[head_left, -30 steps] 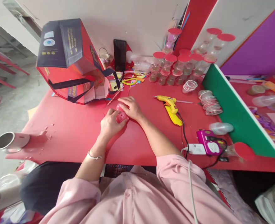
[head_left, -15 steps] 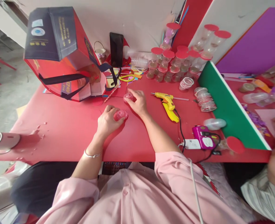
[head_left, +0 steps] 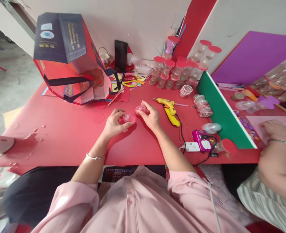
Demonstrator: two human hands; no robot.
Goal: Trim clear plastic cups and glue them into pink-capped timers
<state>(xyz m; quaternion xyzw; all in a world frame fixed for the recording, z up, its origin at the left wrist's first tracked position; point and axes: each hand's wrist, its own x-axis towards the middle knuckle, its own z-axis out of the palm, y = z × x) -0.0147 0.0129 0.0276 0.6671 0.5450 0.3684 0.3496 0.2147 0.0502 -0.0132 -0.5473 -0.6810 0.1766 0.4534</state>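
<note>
Over the middle of the red table, my left hand (head_left: pixel 114 125) grips a small clear plastic cup (head_left: pixel 130 119) between thumb and fingers, its round rim tilted towards the right. A second clear plastic cup (head_left: pixel 141 110) is pinched in my right hand (head_left: pixel 151 117), slightly farther back. The two cups are close together with a narrow gap between them. Red from the table shows through both, so any contents cannot be made out. To the right of my right hand lies a yellow glue gun (head_left: pixel 166 104) with a clear glue stick in its back, beside a yellow-handled tool (head_left: pixel 172 117).
A dark blue and red bag (head_left: pixel 67 71) stands back left, with yellow scissors (head_left: pixel 130 84) beside it. Several red-capped hourglass-shaped cup pairs (head_left: pixel 169 74) and stacked lids (head_left: pixel 203 106) stand before a green divider (head_left: pixel 222 106). A co-worker's hand (head_left: pixel 276 131) rests beyond it.
My hands have come nearer each other, the right one towards me, and the cups are closer and more tilted. The view has turned right, showing more of the co-worker's arm.
</note>
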